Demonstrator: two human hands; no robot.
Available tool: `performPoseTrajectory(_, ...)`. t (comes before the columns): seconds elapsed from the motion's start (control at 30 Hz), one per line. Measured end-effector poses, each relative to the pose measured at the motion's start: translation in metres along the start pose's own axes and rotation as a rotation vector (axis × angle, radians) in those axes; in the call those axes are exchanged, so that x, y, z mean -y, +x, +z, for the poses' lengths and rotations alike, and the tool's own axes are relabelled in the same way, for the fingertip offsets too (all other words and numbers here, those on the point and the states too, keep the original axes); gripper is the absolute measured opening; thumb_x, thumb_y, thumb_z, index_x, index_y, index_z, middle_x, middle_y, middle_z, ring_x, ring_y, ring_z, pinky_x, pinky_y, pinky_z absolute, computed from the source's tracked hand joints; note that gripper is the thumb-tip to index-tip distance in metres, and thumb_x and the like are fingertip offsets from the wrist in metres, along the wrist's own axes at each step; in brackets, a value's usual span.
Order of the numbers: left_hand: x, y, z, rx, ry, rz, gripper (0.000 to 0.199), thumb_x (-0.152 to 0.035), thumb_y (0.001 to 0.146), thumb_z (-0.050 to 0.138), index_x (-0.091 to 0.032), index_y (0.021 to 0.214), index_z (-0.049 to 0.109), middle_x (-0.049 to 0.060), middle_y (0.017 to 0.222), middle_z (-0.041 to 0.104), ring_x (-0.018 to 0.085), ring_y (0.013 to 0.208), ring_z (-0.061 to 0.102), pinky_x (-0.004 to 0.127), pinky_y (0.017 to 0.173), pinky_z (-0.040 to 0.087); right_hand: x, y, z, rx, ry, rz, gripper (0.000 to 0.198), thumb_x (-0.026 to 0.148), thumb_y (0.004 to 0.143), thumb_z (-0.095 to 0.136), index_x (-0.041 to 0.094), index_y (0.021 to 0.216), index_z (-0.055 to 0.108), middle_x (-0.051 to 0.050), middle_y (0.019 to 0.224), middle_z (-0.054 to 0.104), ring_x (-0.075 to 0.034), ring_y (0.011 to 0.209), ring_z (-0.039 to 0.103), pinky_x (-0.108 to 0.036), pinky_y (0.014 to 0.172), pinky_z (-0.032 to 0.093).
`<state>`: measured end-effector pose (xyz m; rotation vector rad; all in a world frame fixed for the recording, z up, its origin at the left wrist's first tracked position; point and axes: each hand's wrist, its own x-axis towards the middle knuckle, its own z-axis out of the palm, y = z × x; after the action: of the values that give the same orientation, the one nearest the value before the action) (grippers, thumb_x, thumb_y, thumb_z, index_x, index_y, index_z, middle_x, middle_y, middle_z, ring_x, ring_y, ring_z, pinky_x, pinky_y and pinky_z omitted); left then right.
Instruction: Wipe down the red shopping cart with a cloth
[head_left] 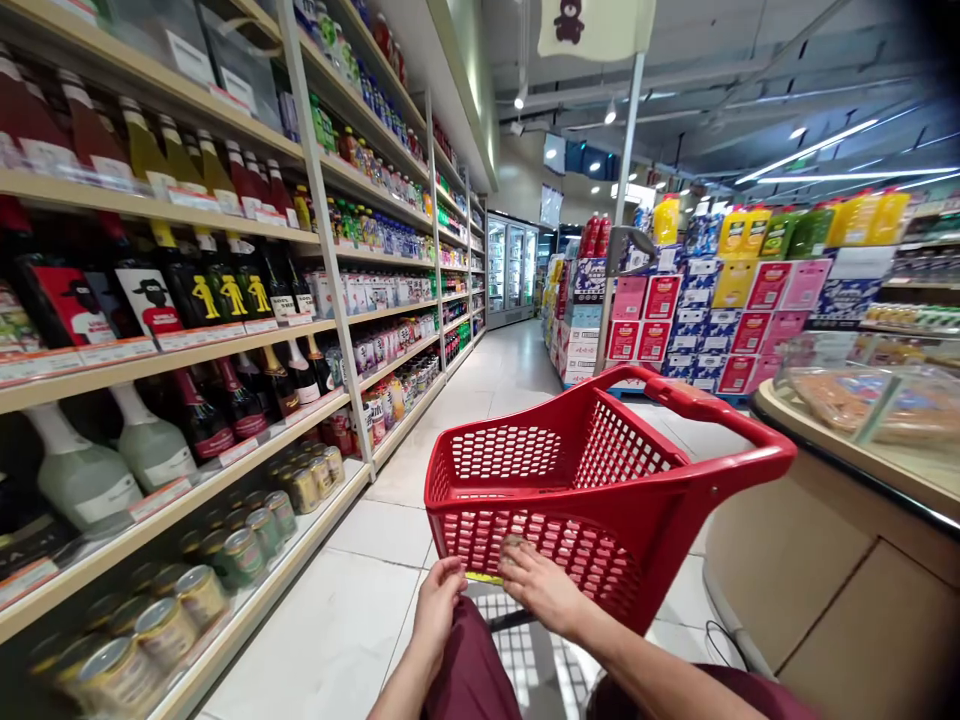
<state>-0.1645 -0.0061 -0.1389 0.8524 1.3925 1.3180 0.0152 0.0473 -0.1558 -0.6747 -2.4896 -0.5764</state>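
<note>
A red plastic shopping cart (559,490) with holed walls stands side-on right before me, above my knees. My left hand (441,592) is by the cart's lower near corner, its fingers curled inward; whether it holds anything is hidden. My right hand (534,583) lies in front of the cart's near wall, back of the hand up and fingers stretched out. A small greyish patch shows at its fingertips, too blurred to name. Between the hands a yellow strip (484,577) runs along the cart's bottom edge. I cannot tell whether either hand touches the cart.
Shelves (292,350) along the left hold bottles and cans, with cans (244,555) on the lowest board. Stacked drink cartons (712,310) stand behind the cart. At right is a rounded counter (795,560) with packaged food. The tiled floor (322,620) runs down the aisle towards glass-door fridges (510,262).
</note>
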Motion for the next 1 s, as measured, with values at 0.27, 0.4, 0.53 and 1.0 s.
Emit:
performPoseTrajectory(0.27,0.001,0.005,0.032,0.088,0.052,0.113,0.026,-0.03,0.051,0.06,-0.017,0.074,0.06,0.004,0.078,0.064,0.02,0.08,0.058,0.03,0.073,0.043,-0.018,-0.027,-0.017,-0.116,-0.038,0.134,0.024,0.023,0.086,0.043,0.021,0.101,0.06,-0.003,0.118,0.057,-0.019,0.122,0.037,-0.043,0.101,0.032)
performPoseTrajectory(0.4,0.004,0.009,0.046,0.125,0.076,0.156,0.025,-0.027,0.05,0.062,-0.016,0.072,0.06,0.004,0.075,0.063,0.02,0.079,0.058,0.031,0.075,0.042,-0.012,-0.051,-0.016,-0.077,-0.006,0.154,0.02,0.021,0.085,0.045,0.022,0.091,0.063,0.0,0.107,0.063,-0.018,0.118,0.042,-0.04,0.1,0.036)
performPoseTrajectory(0.53,0.006,0.011,0.061,0.143,0.095,0.17,0.021,-0.024,0.053,0.062,-0.017,0.073,0.06,0.004,0.076,0.063,0.019,0.078,0.058,0.031,0.077,0.042,-0.027,-0.041,-0.043,-0.222,-0.041,0.241,0.029,0.018,0.086,0.041,0.022,0.111,0.056,-0.003,0.12,0.055,-0.021,0.126,0.03,-0.048,0.102,0.031)
performPoseTrajectory(1.0,0.001,-0.003,0.108,0.278,0.19,0.237,0.019,-0.018,0.058,0.059,-0.017,0.077,0.061,0.005,0.08,0.064,0.02,0.081,0.058,0.03,0.078,0.042,-0.044,-0.077,-0.061,-0.219,-0.072,0.307,0.027,0.018,0.088,0.039,0.022,0.104,0.059,-0.001,0.115,0.058,-0.016,0.122,0.037,-0.042,0.103,0.034)
